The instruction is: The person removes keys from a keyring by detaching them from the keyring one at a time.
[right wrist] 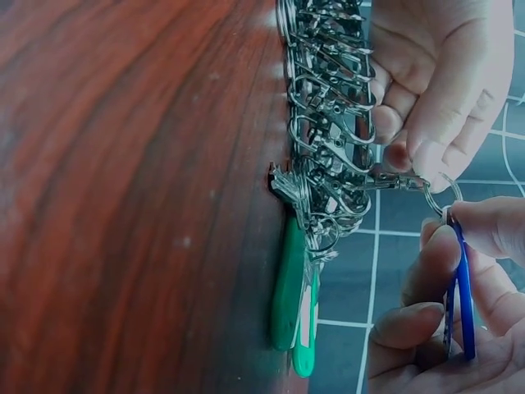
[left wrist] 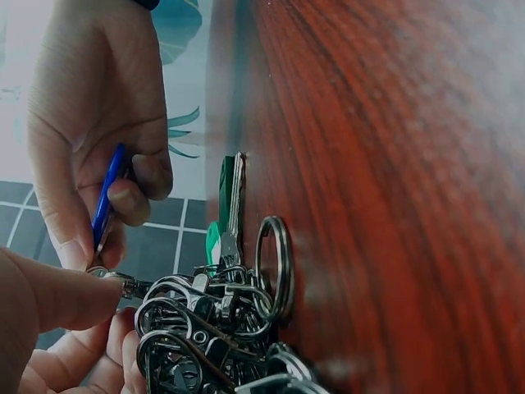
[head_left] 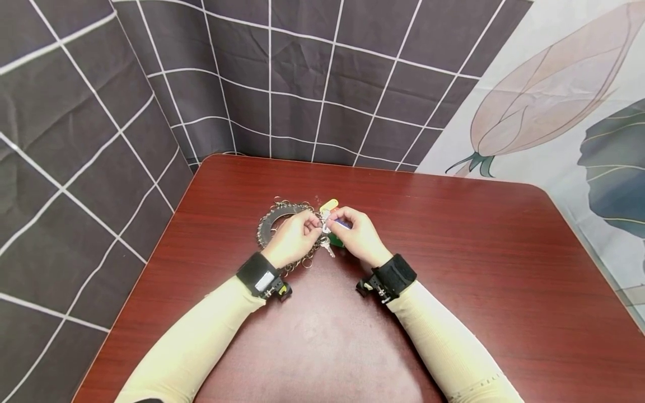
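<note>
A round dark ring holder lies on the table, its edge lined with metal clasps and split rings. My left hand reaches over its right side and pinches a split ring, which hangs from one clasp. Close by on the right, my right hand pinches a blue key tag at its ring end, with a key lying along the tag. A green key tag and a silver key hang beside the holder's edge. A yellow tag lies just beyond the fingers.
The reddish-brown wooden table spreads around the holder. Dark checked cloth hangs behind and on the left; a flower-printed cloth hangs on the right. Both wrists wear black camera straps.
</note>
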`<state>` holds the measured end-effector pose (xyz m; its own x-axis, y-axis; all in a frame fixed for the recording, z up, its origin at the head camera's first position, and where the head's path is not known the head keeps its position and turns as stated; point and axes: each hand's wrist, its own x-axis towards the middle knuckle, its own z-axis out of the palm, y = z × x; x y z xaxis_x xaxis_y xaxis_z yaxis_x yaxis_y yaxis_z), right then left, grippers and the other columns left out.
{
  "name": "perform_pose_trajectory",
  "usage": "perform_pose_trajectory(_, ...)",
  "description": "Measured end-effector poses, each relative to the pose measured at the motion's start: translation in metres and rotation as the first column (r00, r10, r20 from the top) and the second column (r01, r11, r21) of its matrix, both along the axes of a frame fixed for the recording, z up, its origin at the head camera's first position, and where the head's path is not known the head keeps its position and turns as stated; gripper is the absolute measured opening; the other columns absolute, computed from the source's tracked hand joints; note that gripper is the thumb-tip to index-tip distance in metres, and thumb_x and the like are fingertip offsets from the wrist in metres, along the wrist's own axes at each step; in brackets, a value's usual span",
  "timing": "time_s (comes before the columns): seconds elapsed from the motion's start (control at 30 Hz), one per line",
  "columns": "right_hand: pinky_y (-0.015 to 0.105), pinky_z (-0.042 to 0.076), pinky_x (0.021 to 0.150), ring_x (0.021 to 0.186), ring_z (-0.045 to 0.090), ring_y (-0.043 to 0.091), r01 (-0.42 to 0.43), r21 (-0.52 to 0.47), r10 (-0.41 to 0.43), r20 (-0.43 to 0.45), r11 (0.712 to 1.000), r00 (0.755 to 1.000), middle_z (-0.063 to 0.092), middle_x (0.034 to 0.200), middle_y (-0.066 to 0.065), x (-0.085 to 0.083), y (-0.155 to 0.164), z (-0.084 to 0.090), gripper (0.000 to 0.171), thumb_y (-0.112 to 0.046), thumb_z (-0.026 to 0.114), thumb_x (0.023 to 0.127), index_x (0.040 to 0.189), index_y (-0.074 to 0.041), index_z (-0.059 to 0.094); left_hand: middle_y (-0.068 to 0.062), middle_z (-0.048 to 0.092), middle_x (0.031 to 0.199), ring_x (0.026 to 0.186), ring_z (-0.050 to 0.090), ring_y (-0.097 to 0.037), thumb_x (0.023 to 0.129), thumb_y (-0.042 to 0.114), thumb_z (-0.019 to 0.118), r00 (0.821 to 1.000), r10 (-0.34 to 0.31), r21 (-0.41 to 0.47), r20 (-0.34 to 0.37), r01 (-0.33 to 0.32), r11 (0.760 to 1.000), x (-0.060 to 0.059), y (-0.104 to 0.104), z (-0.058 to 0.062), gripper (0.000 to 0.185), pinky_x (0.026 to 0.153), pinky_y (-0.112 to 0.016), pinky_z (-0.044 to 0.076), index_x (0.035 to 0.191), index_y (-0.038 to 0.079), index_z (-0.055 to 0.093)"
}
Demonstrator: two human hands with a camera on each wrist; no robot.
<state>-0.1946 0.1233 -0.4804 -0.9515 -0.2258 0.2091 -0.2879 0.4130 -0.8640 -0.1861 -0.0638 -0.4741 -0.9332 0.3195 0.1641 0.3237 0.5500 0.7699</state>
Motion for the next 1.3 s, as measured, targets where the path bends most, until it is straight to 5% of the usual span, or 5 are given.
perform_pose_trajectory(0.43, 0.026, 0.044, 0.063, 0.071, 0.055, 0.016, -0.052, 0.031, 0.051, 0.035, 0.998, 0.998, 0.063, 0.082, 0.001, 0.0033, -0.0006, -0.0007, 0.004, -0.014, 0.068, 0.089, 0.090, -0.010, 0.067, -0.002, 0.061, 0.087, 0.078, 0.058, -0.015, 0.091, 0.009, 0.058, 0.993, 0.093, 0.086, -0.069, -0.087, 0.992, -0.0014, 0.0021, -0.0021, 0.009, 0.072, -0.031, 0.048, 0.100, 0.009, 0.060)
perform_pose_trajectory(1.3, 0.026, 0.044, 0.061, 0.070, 0.055, 0.016, -0.034, 0.040, 0.034, 0.006, 0.999, 0.999, 0.065, 0.081, 0.000, 0.0017, -0.0003, 0.0005, 0.004, -0.012, 0.068, 0.088, 0.091, -0.009, 0.067, 0.000, 0.060, 0.083, 0.073, 0.056, -0.014, 0.091, 0.010, 0.059, 0.993, 0.077, 0.127, -0.093, -0.065, 0.990, -0.0025, 0.0012, -0.0028, 0.007, 0.069, -0.030, 0.048, 0.098, 0.010, 0.062)
